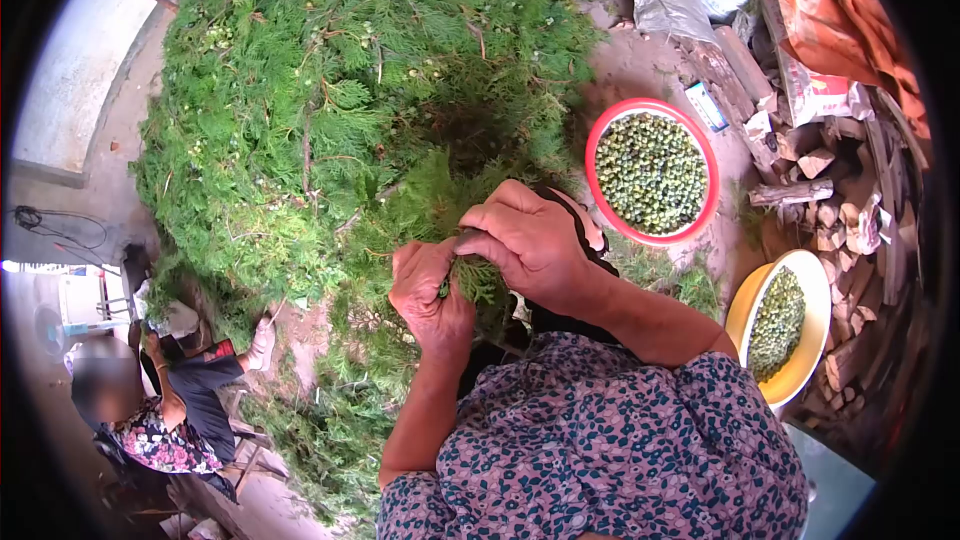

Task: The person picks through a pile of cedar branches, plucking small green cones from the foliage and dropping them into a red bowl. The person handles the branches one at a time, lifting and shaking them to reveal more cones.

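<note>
In front of me lies a large heap of green conifer branches (pixel 270 130) with small pale berries among the leaves. Both hands meet at the heap's near edge. My left hand (pixel 432 295) is closed round a leafy sprig (pixel 478 280), whose green tips show between the two hands. Right beside it, my right hand (pixel 525 240) is closed too, with thumb and fingers pinched at the sprig; what lies between the fingertips is hidden. To the right stands a red-rimmed basin (pixel 711 172) of round green berries.
A yellow basin (pixel 745 305) with more berries stands lower right, beside stacked firewood (pixel 845 340). Sacks (pixel 670 5) and an orange cloth (pixel 835 15) lie upper right. At lower left another person (pixel 165 420) sits by the heap. Loose sprigs cover ground below.
</note>
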`<state>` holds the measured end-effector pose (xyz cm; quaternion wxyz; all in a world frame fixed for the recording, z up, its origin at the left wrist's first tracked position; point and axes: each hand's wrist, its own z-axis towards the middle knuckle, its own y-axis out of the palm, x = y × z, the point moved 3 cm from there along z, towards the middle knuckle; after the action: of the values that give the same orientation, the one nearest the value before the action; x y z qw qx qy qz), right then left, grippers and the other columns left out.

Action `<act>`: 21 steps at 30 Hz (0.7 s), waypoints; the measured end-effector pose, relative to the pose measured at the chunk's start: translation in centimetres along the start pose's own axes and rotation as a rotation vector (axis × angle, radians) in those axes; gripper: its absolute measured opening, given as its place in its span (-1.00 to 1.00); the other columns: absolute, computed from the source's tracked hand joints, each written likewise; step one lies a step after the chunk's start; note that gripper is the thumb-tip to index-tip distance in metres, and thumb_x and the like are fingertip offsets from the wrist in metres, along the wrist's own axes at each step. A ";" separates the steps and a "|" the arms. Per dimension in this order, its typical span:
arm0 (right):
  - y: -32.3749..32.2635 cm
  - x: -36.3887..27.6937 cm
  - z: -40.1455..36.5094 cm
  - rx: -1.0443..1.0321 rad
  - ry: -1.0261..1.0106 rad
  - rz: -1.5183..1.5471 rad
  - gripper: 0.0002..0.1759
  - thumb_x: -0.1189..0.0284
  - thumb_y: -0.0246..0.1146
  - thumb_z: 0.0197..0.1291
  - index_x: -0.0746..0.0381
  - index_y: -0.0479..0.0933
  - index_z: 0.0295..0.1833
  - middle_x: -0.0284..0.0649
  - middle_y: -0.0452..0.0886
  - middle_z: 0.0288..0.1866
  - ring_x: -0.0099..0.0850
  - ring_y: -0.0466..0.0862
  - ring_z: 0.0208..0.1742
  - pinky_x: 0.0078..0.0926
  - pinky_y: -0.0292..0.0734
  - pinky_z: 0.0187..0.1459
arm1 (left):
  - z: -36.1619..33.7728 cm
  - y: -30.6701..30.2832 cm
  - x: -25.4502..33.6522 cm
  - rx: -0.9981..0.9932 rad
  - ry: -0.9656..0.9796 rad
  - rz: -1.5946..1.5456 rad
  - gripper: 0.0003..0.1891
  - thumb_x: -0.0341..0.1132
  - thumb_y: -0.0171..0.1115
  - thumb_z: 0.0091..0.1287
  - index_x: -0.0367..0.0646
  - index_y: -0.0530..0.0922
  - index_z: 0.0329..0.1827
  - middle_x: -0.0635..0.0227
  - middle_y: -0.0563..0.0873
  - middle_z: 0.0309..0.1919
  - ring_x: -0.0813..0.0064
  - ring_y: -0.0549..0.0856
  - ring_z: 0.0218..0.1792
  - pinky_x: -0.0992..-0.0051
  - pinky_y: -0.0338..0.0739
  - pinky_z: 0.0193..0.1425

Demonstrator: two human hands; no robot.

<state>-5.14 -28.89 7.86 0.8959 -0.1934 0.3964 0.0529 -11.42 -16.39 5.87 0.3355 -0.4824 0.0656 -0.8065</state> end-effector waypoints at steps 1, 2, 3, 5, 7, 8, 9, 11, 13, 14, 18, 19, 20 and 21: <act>-0.2 0.1 -0.2 0.043 0.011 -0.049 -0.79 0.46 0.31 -0.06 0.29 0.53 -0.27 -0.20 0.47 -0.47 -0.37 0.48 -0.49 -0.52 0.40 -0.48 | 0.0 0.3 0.2 -0.007 0.001 -0.005 -0.86 -0.42 0.25 0.10 -0.29 0.59 -0.32 0.24 0.61 -0.44 0.38 0.53 -0.43 0.45 0.37 -0.19; -0.7 0.6 -0.2 0.117 0.015 -0.090 -0.81 0.46 0.30 -0.03 0.30 0.52 -0.28 -0.22 0.46 -0.47 -0.42 0.47 -0.50 -0.55 0.38 -0.49 | -0.2 0.4 0.1 0.082 -0.135 -0.105 -0.86 -0.37 0.24 0.13 -0.28 0.59 -0.35 0.28 0.62 -0.45 0.40 0.53 -0.42 0.45 0.38 -0.18; -1.4 1.5 -0.3 0.188 0.020 -0.131 -0.83 0.47 0.29 0.00 0.31 0.52 -0.29 -0.25 0.44 -0.47 -0.47 0.45 -0.51 -0.58 0.37 -0.50 | -0.5 0.4 0.0 0.172 -0.274 -0.203 -0.83 -0.31 0.24 0.16 -0.27 0.59 -0.38 0.31 0.62 -0.45 0.42 0.54 -0.41 0.46 0.39 -0.17; -3.4 4.2 -1.1 0.282 0.598 0.300 -0.83 0.38 0.16 0.20 0.28 0.49 -0.20 -0.39 0.42 -0.57 -0.65 0.38 -0.55 -0.71 0.31 -0.51 | 0.4 -0.7 0.8 0.250 -0.458 -0.326 -0.79 -0.26 0.24 0.17 -0.26 0.58 -0.33 0.32 0.63 -0.40 0.43 0.54 -0.36 0.45 0.40 -0.14; -6.2 9.1 -2.8 0.449 0.821 0.501 -0.77 0.40 0.15 0.19 0.31 0.46 -0.11 -0.32 0.52 -0.48 -0.58 0.47 -0.52 -0.69 0.37 -0.49 | 0.4 -1.8 -0.1 0.339 -0.643 -0.440 -0.76 -0.21 0.24 0.18 -0.24 0.57 -0.27 0.33 0.63 -0.34 0.44 0.55 -0.31 0.44 0.41 -0.12; -7.8 11.9 -3.8 0.558 0.850 0.467 -0.76 0.46 0.17 0.14 0.33 0.48 -0.09 -0.23 0.56 -0.43 -0.56 0.45 -0.56 -0.65 0.39 -0.50 | -0.1 -2.0 -1.4 0.416 -0.737 -0.621 -0.68 -0.18 0.24 0.17 -0.23 0.53 -0.15 0.28 0.61 -0.25 0.40 0.54 -0.24 0.40 0.40 -0.06; -9.3 13.3 -4.6 0.640 0.875 0.455 -0.75 0.54 0.14 0.09 0.35 0.49 -0.09 -0.20 0.58 -0.37 -0.52 0.51 -0.48 -0.62 0.42 -0.44 | -0.9 -2.2 -3.0 0.498 -0.826 -0.805 -0.59 -0.15 0.24 0.16 -0.23 0.49 -0.02 0.24 0.59 -0.16 0.36 0.53 -0.16 0.36 0.39 0.00; -12.7 17.9 -7.6 0.707 0.908 0.244 -0.69 0.57 0.15 0.00 0.37 0.51 -0.07 -0.20 0.60 -0.24 -0.46 0.57 -0.26 -0.56 0.48 -0.30 | -2.2 -2.7 -5.5 0.545 -0.889 -0.818 -0.44 -0.11 0.24 0.15 -0.24 0.36 0.14 0.16 0.51 -0.01 0.27 0.48 -0.03 0.27 0.33 0.11; -15.9 20.9 -10.1 0.566 0.857 -0.254 -0.60 0.50 0.18 0.03 0.37 0.45 0.03 -0.16 0.57 -0.10 -0.41 0.55 -0.16 -0.47 0.44 -0.09 | -2.8 -2.4 -5.6 0.650 -1.129 -0.973 -0.43 -0.11 0.19 0.18 -0.25 0.32 0.19 0.14 0.48 0.04 0.20 0.45 0.04 0.19 0.27 0.19; -16.8 20.9 -10.6 0.535 0.764 -0.560 -0.61 0.48 0.17 0.05 0.36 0.45 0.04 -0.16 0.57 -0.10 -0.41 0.55 -0.14 -0.48 0.42 -0.06 | -2.7 -2.2 -5.8 0.614 -1.071 -1.116 -0.72 -0.12 0.06 0.28 -0.15 0.47 -0.14 0.24 0.55 -0.35 0.27 0.50 -0.23 0.23 0.42 -0.03; -14.9 17.9 -8.2 0.498 0.708 -0.388 -0.65 0.47 0.15 0.12 0.34 0.47 0.04 -0.18 0.59 -0.11 -0.42 0.55 -0.08 -0.50 0.39 0.02 | -3.5 -2.1 -6.9 0.598 -0.985 -1.195 -0.75 -0.12 0.06 0.28 -0.14 0.48 -0.27 0.28 0.53 -0.52 0.27 0.52 -0.30 0.25 0.45 -0.14; -12.9 16.4 -6.7 0.463 0.643 -0.202 -0.71 0.52 0.16 0.13 0.34 0.50 -0.01 -0.20 0.59 -0.11 -0.49 0.54 -0.10 -0.55 0.40 -0.01 | -3.3 -1.8 -6.4 0.576 -0.979 -1.212 -0.76 -0.13 0.09 0.26 -0.14 0.48 -0.29 0.30 0.51 -0.55 0.28 0.53 -0.34 0.25 0.46 -0.19; -10.6 14.3 -5.2 0.387 0.610 -0.032 -0.78 0.56 0.18 0.12 0.32 0.54 -0.08 -0.26 0.59 -0.16 -0.55 0.54 -0.15 -0.61 0.40 -0.04 | -3.0 -1.6 -5.8 0.551 -0.972 -1.228 -0.77 -0.14 0.11 0.25 -0.13 0.48 -0.31 0.31 0.50 -0.59 0.28 0.54 -0.38 0.24 0.46 -0.24; -8.2 11.9 -3.8 0.284 0.534 0.052 -0.83 0.54 0.18 0.13 0.29 0.56 -0.14 -0.32 0.58 -0.21 -0.61 0.52 -0.18 -0.63 0.41 -0.09 | -2.9 -1.5 -5.5 0.525 -0.964 -1.244 -0.78 -0.15 0.13 0.23 -0.13 0.48 -0.33 0.33 0.48 -0.62 0.28 0.55 -0.43 0.24 0.47 -0.29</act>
<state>2.36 -38.54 -0.63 0.7766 -0.0631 0.6260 -0.0327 -12.77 -12.57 0.98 -0.0790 -0.6294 -0.5545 -0.5386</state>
